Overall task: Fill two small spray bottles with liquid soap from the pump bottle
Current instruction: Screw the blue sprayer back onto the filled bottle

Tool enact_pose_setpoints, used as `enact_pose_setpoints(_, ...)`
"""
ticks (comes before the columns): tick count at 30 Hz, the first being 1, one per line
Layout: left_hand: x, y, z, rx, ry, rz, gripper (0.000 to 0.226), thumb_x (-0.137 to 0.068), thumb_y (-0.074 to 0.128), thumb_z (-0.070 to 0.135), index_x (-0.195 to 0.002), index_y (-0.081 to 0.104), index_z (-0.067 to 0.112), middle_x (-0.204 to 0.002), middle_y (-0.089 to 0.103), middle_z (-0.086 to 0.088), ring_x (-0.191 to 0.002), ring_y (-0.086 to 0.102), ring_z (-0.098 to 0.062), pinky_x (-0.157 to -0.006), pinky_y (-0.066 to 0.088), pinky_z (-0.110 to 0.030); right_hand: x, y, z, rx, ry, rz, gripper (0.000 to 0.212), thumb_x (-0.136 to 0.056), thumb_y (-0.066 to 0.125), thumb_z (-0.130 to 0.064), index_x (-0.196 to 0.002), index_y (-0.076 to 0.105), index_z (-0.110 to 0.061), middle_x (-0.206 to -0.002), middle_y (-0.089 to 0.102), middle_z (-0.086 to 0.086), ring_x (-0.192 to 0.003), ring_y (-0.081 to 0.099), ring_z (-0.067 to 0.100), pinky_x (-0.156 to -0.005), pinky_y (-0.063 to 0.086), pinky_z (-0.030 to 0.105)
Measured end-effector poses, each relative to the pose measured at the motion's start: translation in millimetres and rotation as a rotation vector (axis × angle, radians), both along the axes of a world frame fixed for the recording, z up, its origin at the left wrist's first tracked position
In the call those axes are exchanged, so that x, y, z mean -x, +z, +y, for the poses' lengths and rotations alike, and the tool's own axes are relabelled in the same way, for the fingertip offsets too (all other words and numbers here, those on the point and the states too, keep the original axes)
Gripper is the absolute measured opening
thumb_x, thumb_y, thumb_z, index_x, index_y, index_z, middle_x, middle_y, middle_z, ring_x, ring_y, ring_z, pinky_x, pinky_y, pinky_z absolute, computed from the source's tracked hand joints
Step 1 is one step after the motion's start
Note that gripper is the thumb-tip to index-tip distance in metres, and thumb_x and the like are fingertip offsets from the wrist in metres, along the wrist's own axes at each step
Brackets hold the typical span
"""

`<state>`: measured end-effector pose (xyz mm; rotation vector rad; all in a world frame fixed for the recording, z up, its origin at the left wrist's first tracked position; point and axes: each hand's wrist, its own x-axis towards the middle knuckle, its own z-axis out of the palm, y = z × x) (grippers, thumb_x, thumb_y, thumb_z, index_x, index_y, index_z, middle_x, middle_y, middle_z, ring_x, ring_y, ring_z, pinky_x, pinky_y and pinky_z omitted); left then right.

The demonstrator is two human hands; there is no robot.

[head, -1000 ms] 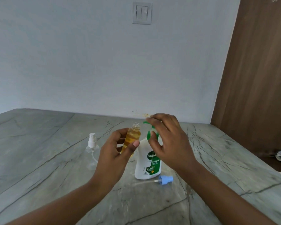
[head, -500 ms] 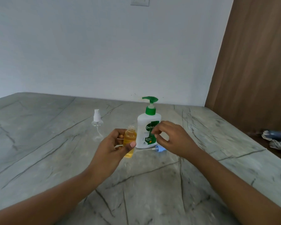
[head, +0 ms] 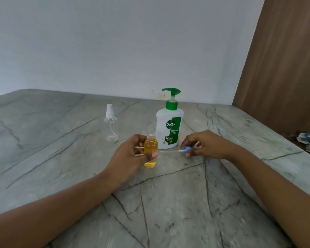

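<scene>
My left hand (head: pixel 131 154) grips the full bottle (head: pixel 150 149) upright before the pump (head: pixel 169 126). My right hand (head: pixel 208 145) pinches the sprayer (head: pixel 186 149) beside it.

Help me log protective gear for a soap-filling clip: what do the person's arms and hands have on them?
Nothing worn shows. The left hand and right hand are bare, with no gloves, rings or watch visible, and both forearms are bare to the frame edge, without sleeves.
</scene>
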<state>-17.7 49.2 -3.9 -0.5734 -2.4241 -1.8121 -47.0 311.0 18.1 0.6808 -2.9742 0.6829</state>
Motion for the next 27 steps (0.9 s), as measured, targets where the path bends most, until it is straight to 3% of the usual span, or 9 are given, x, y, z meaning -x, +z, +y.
enact_pose_setpoints(3,-0.3,0.4,-0.1,-0.018,-0.011,-0.004,0.033,-0.07,0.076,0.023,-0.099,0.06,0.021,-0.086,0.069,0.005,-0.079,0.068,-0.013,-0.072,0.054,-0.029,-9.0,18.0,3.5,0.146,-0.027,0.007,0.021,-0.078,0.075,-0.029,-0.099,0.069,-0.027,-0.094,0.07,-0.01,-0.083,0.065,0.005,-0.074,0.05,0.016)
enact_pose_setpoints(6,0.2,0.3,-0.2,-0.016,-0.005,0.003,0.032,-0.07,0.076,0.022,-0.099,0.06,0.02,-0.085,0.069,0.006,-0.078,0.067,-0.013,-0.073,0.055,-0.031,-20.9,38.8,3.6,0.408,-0.041,-0.013,0.025,-0.075,0.076,-0.023,-0.099,0.067,-0.021,-0.085,0.069,-0.003,-0.072,0.064,0.01,-0.058,0.049,0.02)
enact_pose_setpoints(9,1.2,0.0,-0.4,-0.002,0.0,0.004,0.033,-0.071,0.076,0.023,-0.099,0.06,0.021,-0.087,0.069,0.006,-0.08,0.068,-0.015,-0.076,0.055,-0.035,-29.0,49.8,-3.9,0.627,-0.013,0.011,0.033,-0.066,0.077,-0.023,-0.094,0.064,-0.011,-0.083,0.068,0.007,-0.069,0.06,0.013,-0.052,0.048,0.022)
enact_pose_setpoints(13,2.3,-0.5,-1.0,0.004,-0.015,-0.001,0.039,-0.066,0.077,0.03,-0.1,0.06,0.021,-0.088,0.069,0.005,-0.081,0.068,-0.016,-0.078,0.055,-0.037,-32.7,52.3,-19.4,0.818,0.021,0.027,0.03,-0.064,0.075,-0.021,-0.091,0.067,-0.01,-0.083,0.071,-0.001,-0.069,0.061,0.008,-0.053,0.048,0.02)
enact_pose_setpoints(17,1.0,1.3,0.3,-0.022,-0.048,-0.026,0.042,-0.063,0.076,0.031,-0.1,0.06,0.02,-0.088,0.067,0.007,-0.08,0.069,-0.014,-0.074,0.054,-0.031,-35.8,53.9,-28.4,0.851,0.023,0.029,0.028,-0.067,0.072,-0.017,-0.093,0.068,-0.009,-0.083,0.072,-0.004,-0.071,0.062,0.004,-0.054,0.048,0.017)
enact_pose_setpoints(22,-0.2,0.8,1.8,-0.026,-0.059,-0.03,0.049,-0.056,0.075,0.037,-0.1,0.061,0.021,-0.091,0.067,0.007,-0.084,0.068,-0.018,-0.08,0.055,-0.04,-39.7,57.6,-31.1,0.757,-0.004,0.054,0.026,-0.066,0.072,-0.023,-0.091,0.071,-0.017,-0.088,0.072,-0.006,-0.074,0.062,0.007,-0.055,0.048,0.017)
enact_pose_setpoints(27,-1.4,2.3,2.9,0.005,-0.047,-0.029,0.05,-0.057,0.074,0.039,-0.103,0.06,0.022,-0.094,0.067,0.007,-0.086,0.068,-0.016,-0.083,0.054,-0.041,-44.7,62.1,-33.2,0.699,0.003,0.08,0.025,-0.067,0.071,-0.025,-0.092,0.071,-0.023,-0.098,0.072,-0.006,-0.082,0.063,0.014,-0.059,0.053,0.022)
